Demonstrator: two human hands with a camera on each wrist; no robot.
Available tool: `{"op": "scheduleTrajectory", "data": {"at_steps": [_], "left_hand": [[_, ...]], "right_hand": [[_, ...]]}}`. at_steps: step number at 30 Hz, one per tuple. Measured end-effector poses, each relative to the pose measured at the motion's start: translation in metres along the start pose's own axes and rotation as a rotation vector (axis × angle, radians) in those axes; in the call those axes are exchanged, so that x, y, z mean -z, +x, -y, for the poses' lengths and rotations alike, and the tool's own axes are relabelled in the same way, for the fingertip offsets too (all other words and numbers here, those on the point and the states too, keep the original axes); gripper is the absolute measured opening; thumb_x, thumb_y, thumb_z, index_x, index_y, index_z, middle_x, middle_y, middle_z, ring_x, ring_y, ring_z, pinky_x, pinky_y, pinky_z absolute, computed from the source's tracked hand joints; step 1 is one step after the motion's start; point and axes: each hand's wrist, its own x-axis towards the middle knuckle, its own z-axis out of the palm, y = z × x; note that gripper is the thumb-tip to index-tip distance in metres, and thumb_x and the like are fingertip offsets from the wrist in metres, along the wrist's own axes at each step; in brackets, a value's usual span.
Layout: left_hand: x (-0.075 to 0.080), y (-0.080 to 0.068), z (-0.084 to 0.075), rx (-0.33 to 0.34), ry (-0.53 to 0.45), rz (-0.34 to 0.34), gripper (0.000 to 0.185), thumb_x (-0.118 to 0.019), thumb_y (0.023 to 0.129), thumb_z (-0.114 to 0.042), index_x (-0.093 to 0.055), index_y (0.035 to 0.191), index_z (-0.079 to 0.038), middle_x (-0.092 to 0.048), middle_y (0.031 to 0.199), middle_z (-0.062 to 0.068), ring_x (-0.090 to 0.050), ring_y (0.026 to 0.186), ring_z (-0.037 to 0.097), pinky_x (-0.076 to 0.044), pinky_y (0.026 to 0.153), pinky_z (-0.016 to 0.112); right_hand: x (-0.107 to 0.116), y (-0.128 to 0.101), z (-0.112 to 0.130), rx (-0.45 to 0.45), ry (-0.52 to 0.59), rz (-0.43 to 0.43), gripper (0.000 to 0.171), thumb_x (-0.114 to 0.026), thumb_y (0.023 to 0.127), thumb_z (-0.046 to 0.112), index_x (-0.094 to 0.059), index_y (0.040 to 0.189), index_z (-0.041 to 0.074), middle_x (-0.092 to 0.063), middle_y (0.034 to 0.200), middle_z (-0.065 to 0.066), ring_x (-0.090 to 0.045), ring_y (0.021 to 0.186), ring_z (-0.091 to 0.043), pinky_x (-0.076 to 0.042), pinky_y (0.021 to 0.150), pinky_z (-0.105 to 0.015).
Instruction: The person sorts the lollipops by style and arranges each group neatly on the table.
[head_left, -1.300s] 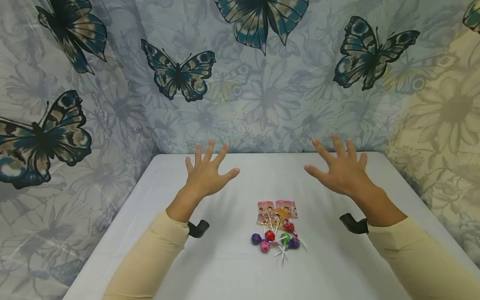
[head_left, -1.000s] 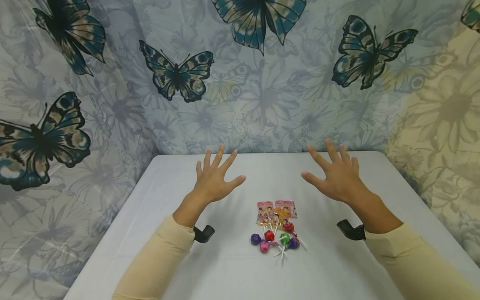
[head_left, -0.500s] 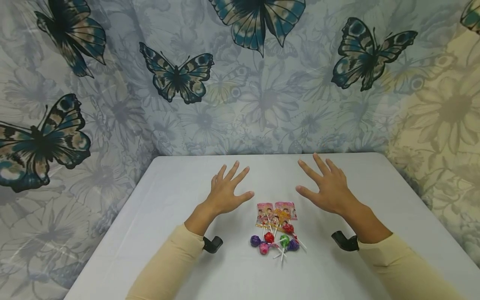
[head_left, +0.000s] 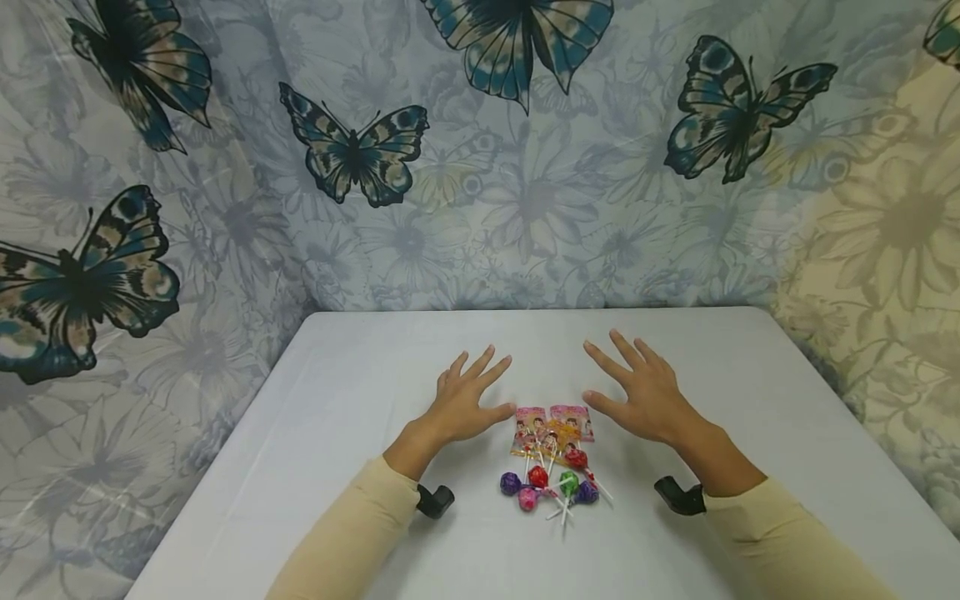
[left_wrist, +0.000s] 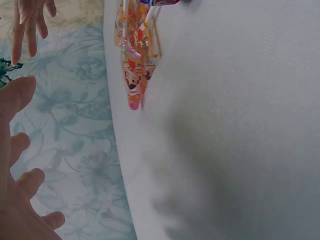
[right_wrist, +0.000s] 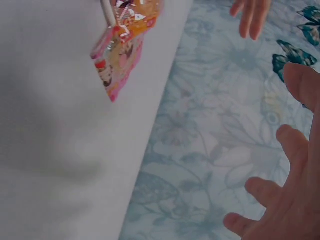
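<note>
White table (head_left: 360, 400), left hand (head_left: 463, 406) and right hand (head_left: 643, 398) spread flat, flanking lollipops (head_left: 553, 471)

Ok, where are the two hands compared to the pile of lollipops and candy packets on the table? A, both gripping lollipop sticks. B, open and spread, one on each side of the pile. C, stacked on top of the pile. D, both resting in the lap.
B: the left hand and right hand are spread open either side of the candy pile, holding nothing.

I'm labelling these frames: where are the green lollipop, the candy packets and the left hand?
green lollipop (head_left: 570, 479), head view, its wrapped head.
candy packets (head_left: 572, 419), head view, the right pink packet.
left hand (head_left: 463, 406), head view, its back.
</note>
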Motion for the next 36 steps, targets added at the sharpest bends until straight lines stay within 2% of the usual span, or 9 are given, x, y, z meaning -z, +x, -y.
{"op": "scheduleTrajectory", "data": {"at_steps": [6, 13, 17, 22, 28, 36], "left_hand": [[-0.007, 0.002, 0.001, 0.004, -0.028, 0.034, 0.074, -0.065, 0.088, -0.05, -0.033, 0.152, -0.029, -0.02, 0.158, 0.001, -0.008, 0.142, 0.041, -0.012, 0.104, 0.065], [-0.019, 0.004, 0.003, 0.025, -0.041, 0.11, 0.076, -0.067, 0.087, -0.05, -0.032, 0.152, -0.03, -0.02, 0.158, -0.001, -0.01, 0.141, 0.042, -0.014, 0.104, 0.065], [-0.024, 0.005, 0.004, 0.031, -0.072, 0.126, 0.076, -0.069, 0.086, -0.047, -0.035, 0.151, -0.028, -0.024, 0.157, 0.0, -0.016, 0.139, 0.043, -0.017, 0.104, 0.064], [-0.032, 0.004, 0.006, 0.033, -0.142, 0.136, 0.073, -0.072, 0.085, -0.041, -0.039, 0.149, -0.026, -0.029, 0.155, 0.001, -0.026, 0.135, 0.036, -0.022, 0.103, 0.058], [-0.041, 0.003, 0.009, 0.037, -0.198, 0.141, 0.073, -0.074, 0.084, -0.041, -0.043, 0.147, -0.024, -0.035, 0.152, 0.0, -0.03, 0.131, 0.033, -0.024, 0.102, 0.055], [-0.045, 0.001, 0.007, 0.135, -0.244, 0.151, 0.069, -0.075, 0.081, -0.047, -0.048, 0.143, -0.032, -0.047, 0.143, 0.001, -0.026, 0.135, 0.034, -0.024, 0.101, 0.058]], "right_hand": [[-0.01, 0.001, -0.003, -0.007, 0.002, 0.024, 0.073, -0.057, 0.09, 0.053, -0.034, 0.151, 0.021, -0.021, 0.155, -0.023, -0.015, 0.135, -0.055, -0.013, 0.097, -0.075], [-0.024, 0.0, -0.005, -0.023, -0.01, 0.068, 0.073, -0.059, 0.09, 0.052, -0.034, 0.151, 0.02, -0.023, 0.154, -0.023, -0.019, 0.134, -0.055, -0.016, 0.098, -0.074], [-0.031, 0.0, -0.007, -0.031, -0.001, 0.084, 0.073, -0.059, 0.089, 0.053, -0.035, 0.151, 0.021, -0.024, 0.154, -0.022, -0.02, 0.133, -0.055, -0.017, 0.096, -0.075], [-0.039, -0.002, -0.009, -0.027, 0.004, 0.093, 0.071, -0.059, 0.09, 0.053, -0.037, 0.15, 0.021, -0.026, 0.153, -0.022, -0.022, 0.132, -0.055, -0.019, 0.096, -0.075], [-0.047, -0.005, -0.01, -0.021, 0.035, 0.106, 0.069, -0.059, 0.09, 0.051, -0.039, 0.149, 0.02, -0.026, 0.153, -0.022, -0.023, 0.132, -0.056, -0.02, 0.095, -0.075], [-0.054, -0.009, -0.01, -0.029, 0.027, 0.149, 0.066, -0.057, 0.092, 0.05, -0.041, 0.148, 0.019, -0.028, 0.152, -0.021, -0.024, 0.132, -0.055, -0.023, 0.092, -0.076]]}}
